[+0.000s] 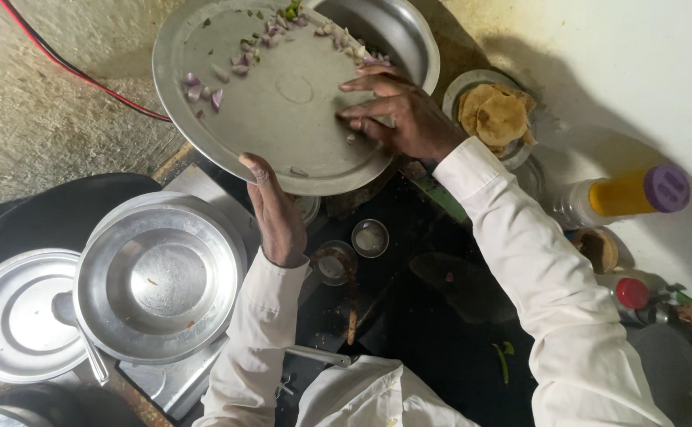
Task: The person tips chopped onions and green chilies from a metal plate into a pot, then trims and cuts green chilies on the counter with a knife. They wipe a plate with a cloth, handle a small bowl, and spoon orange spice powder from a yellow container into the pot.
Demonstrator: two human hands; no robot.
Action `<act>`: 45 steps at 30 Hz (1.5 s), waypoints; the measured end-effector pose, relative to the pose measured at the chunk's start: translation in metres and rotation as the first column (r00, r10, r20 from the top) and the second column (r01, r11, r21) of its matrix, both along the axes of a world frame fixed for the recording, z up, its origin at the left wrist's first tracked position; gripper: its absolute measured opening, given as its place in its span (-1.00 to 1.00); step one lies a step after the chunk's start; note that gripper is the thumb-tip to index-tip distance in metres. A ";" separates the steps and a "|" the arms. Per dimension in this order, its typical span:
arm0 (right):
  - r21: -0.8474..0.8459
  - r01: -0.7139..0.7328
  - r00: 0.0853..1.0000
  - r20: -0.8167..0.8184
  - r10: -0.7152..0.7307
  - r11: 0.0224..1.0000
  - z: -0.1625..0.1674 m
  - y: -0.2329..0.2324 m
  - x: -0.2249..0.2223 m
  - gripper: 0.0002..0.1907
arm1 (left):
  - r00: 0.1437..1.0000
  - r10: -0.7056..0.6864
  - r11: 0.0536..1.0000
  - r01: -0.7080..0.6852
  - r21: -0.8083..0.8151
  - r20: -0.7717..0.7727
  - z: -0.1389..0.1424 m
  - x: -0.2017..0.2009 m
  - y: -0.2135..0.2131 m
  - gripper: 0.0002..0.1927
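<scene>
My left hand grips the near rim of a large round steel plate, holding it tilted over a steel pot behind it. Chopped purple onion pieces and bits of green lie along the plate's far edge. My right hand rests flat on the plate's right side, fingers spread and pointing left toward the onion pieces, touching the surface. Both arms wear white sleeves.
A steel lid and a flat steel plate sit at lower left. A bowl of flatbreads stands right of the pot. A yellow bottle with a purple cap, a red-capped jar, two small steel cups and a red cable are nearby.
</scene>
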State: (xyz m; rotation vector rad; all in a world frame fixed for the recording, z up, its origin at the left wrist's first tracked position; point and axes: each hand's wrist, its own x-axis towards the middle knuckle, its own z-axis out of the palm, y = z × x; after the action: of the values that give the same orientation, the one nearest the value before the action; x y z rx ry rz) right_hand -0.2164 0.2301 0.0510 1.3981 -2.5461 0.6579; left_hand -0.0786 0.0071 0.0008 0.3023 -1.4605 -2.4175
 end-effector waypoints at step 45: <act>-0.425 0.290 0.957 0.149 -0.250 0.858 -0.021 0.003 -0.097 -0.84 | 0.995 -0.093 0.973 0.080 -0.215 -0.049 0.010 0.007 -0.023 -0.22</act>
State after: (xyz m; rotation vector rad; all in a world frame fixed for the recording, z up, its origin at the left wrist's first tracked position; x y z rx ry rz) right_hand -0.3135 0.2331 0.0298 0.8561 -2.3750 1.1729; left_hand -0.0718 -0.0164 0.0111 0.1208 -1.7206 -2.2863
